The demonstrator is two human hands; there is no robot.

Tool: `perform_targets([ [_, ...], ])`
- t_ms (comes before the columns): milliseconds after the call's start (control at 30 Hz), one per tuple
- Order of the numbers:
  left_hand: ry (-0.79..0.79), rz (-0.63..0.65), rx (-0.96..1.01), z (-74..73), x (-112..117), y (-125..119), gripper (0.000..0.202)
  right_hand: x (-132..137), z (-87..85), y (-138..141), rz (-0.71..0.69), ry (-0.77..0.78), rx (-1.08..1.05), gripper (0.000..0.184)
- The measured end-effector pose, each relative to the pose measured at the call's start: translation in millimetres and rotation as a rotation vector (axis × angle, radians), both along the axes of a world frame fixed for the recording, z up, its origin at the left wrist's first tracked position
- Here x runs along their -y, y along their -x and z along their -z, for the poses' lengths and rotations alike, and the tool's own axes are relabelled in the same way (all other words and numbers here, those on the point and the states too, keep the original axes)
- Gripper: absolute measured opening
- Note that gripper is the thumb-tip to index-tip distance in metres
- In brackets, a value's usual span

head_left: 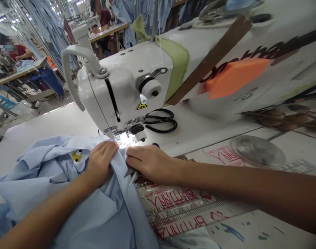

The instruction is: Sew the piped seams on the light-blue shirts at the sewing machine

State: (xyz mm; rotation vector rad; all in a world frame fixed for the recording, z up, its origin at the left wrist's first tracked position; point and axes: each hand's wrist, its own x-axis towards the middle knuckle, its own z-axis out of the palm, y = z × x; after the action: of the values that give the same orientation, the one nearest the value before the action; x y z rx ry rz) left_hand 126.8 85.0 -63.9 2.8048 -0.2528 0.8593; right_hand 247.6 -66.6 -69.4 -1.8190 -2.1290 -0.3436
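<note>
**Q:** From the head view, what is the surface and the room?

**A:** I sit at a white desk (pixel 35 128) in a large sewing room, and many blue garments (pixel 41 31) hang behind the machine. A measuring strip (pixel 178 211) with red letters lies on the desk at my right side.

**Q:** How many things can you count?

**A:** There is one white sewing machine (pixel 116 76) and one pair of black-handled scissors (pixel 160 121), lying just beside its presser foot (pixel 113 131). I also count one round metal disc (pixel 258 151) and one orange foam piece (pixel 235 77). Two people work at other desks: one co-worker in a red top (pixel 20 52) and another co-worker (pixel 102 17) farther back.

**Q:** How do your arms and grip stand?

**A:** Both forearms reach forward. My left hand (pixel 100 162) is closed over a fold and holds it down. My right hand (pixel 150 164) lies with fingers together on the cloth edge, but I cannot tell if it clenches.

**Q:** Where is the cloth?

**A:** The light blue shirt (pixel 69 197) lies on the desk under my hands, and its edge touches the presser foot.
</note>
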Motion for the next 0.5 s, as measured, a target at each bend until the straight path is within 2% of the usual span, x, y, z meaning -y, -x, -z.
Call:
perform_targets([
  [167,-0.346,0.115,-0.03,-6.5,5.0,2.3,0.015,7.6,4.3,-4.7,-0.124,-0.059,0.082,0.026],
  [267,-0.47,0.144,-0.023,-9.0,7.1,5.5,0.011,12.0,9.4,-8.6,-0.145,-0.095,0.027,0.026],
  [367,-0.451,0.113,-0.019,-7.2,4.7,3.3,0.012,11.8,13.6,-11.1,-0.168,-0.086,-0.028,0.025],
  [500,-0.313,0.091,-0.022,-2.9,-4.3,-3.1,0.017,10.4,14.4,-12.6,-0.188,-0.018,-0.073,0.02],
])
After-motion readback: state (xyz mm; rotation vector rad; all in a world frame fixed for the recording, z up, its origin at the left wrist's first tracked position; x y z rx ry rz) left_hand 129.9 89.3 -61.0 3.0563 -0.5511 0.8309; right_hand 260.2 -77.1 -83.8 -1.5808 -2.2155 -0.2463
